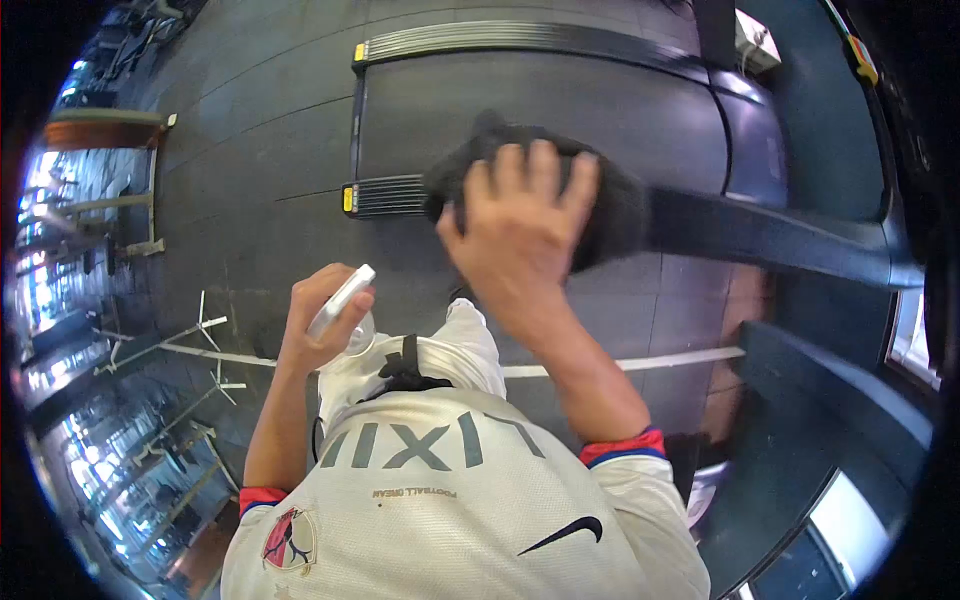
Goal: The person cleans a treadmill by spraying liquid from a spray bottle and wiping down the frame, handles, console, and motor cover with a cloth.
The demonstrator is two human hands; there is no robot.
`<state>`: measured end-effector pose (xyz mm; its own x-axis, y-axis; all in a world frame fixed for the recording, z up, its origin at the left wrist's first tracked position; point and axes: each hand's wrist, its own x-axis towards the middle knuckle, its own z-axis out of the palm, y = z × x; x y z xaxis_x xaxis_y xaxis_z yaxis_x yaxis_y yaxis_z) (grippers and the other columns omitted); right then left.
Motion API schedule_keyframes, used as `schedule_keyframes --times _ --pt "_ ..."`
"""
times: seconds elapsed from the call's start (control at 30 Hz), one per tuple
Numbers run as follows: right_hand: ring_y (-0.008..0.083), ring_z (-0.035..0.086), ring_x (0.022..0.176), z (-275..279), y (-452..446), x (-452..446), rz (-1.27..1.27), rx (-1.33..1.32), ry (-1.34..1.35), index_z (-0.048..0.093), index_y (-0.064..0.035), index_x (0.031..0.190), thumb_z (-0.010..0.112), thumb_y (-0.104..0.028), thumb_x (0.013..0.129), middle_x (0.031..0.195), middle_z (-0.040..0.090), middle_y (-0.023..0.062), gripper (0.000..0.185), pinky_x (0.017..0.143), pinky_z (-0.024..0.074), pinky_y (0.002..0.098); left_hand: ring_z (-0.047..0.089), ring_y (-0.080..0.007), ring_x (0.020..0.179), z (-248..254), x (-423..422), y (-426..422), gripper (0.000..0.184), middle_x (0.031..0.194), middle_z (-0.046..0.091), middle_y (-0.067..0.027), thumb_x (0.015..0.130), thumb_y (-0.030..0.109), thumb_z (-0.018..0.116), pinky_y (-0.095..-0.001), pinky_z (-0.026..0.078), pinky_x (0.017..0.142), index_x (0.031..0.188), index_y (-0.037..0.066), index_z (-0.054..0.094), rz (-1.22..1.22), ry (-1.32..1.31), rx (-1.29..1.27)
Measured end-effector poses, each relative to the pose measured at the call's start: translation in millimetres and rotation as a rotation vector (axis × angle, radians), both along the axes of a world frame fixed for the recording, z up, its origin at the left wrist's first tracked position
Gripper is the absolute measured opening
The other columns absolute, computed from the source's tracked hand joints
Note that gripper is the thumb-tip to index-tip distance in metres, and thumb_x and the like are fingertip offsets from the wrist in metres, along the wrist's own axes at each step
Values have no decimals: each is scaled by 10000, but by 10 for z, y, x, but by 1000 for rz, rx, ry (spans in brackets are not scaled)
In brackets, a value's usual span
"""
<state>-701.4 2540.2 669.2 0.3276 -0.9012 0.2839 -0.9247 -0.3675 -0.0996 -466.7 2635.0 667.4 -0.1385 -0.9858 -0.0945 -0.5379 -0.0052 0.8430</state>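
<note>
My left hand (325, 315) is wrapped round a white bottle-like object (345, 300) at hip height, left of my body. Its top points up and to the right, and my fingers cover part of it. Farther forward, my right hand (522, 215) lies with fingers spread on a dark, crumpled cloth (610, 205). The cloth bunches beneath the palm and past the fingertips, over the near side rail of a treadmill (540, 95). Motion smears the cloth's edges slightly.
The treadmill's upright arm (780, 228) runs to the right. A white box (757, 42) is at the top right. A white line (640, 362) crosses the dark floor beside my legs. Racks and a brown-padded bench (100, 130) stand at the left.
</note>
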Motion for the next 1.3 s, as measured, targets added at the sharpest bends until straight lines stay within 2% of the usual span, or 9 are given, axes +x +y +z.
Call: schedule_keyframes --times 0.17,0.27,0.37,0.63,0.7,0.93,1.1,1.23,1.3 --pt "370 492 1264 152 -48 -406 272 77 99 710 -117 1153 728 -454 770 1286 605 152 510 1095 311 605 584 -170 698 -336 263 97 370 775 640 -103 974 315 637 -325 440 642 885 -39 694 35 97 116" --pt "415 678 935 723 -482 -951 -132 604 -64 696 -109 1182 496 -507 923 962 705 200 515 864 516 500 606 -177 720 -396 317 84 347 805 660 -111 967 301 647 -324 457 661 902 -36 700 17 163 127" --pt "389 646 1051 603 -1059 -1785 -26 872 81 668 -92 1226 386 -544 993 1136 682 236 582 957 460 450 618 -186 734 -494 402 21 318 820 673 -118 953 275 664 -328 470 676 909 -38 702 -39 172 68" --pt "322 616 1172 -103 -1564 -718 -372 1608 339 665 -55 1288 459 -642 946 1302 635 208 710 1030 427 483 620 -204 746 -800 726 -109 228 815 674 -119 907 191 703 -336 474 686 909 -36 705 -52 337 33" --pt "322 621 1165 -217 -1588 -438 -250 1679 451 642 -53 1323 424 -622 966 1315 633 189 707 1038 425 462 617 -206 747 -862 797 -131 212 811 673 -117 898 176 707 -338 472 687 906 -36 705 -34 354 21" --pt "409 627 1149 -207 -1355 21 -83 1278 600 694 -48 1234 511 -468 901 1220 661 264 566 1055 419 461 585 -200 713 -1036 907 -295 206 790 656 -109 896 167 706 -337 452 663 891 -39 694 -5 427 72" --pt "350 638 1152 407 -900 371 72 1079 655 765 -31 977 611 -477 810 1096 719 172 501 1011 467 477 566 -180 700 -1007 732 -599 239 785 637 -102 908 195 706 -326 437 648 886 -42 685 -88 389 87" --pt "405 406 1402 326 -93 13 255 503 301 759 -46 945 763 -403 738 1390 561 209 412 1051 410 552 562 -158 706 -960 515 -852 281 773 618 -81 928 241 704 -317 431 646 894 -37 689 -123 334 88" --pt "402 304 1469 321 98 -384 158 374 103 694 -109 1216 804 -370 699 1560 382 171 590 1153 312 549 564 -156 706 -933 376 -932 302 774 618 -77 936 264 703 -316 432 647 894 -35 691 -95 299 72"
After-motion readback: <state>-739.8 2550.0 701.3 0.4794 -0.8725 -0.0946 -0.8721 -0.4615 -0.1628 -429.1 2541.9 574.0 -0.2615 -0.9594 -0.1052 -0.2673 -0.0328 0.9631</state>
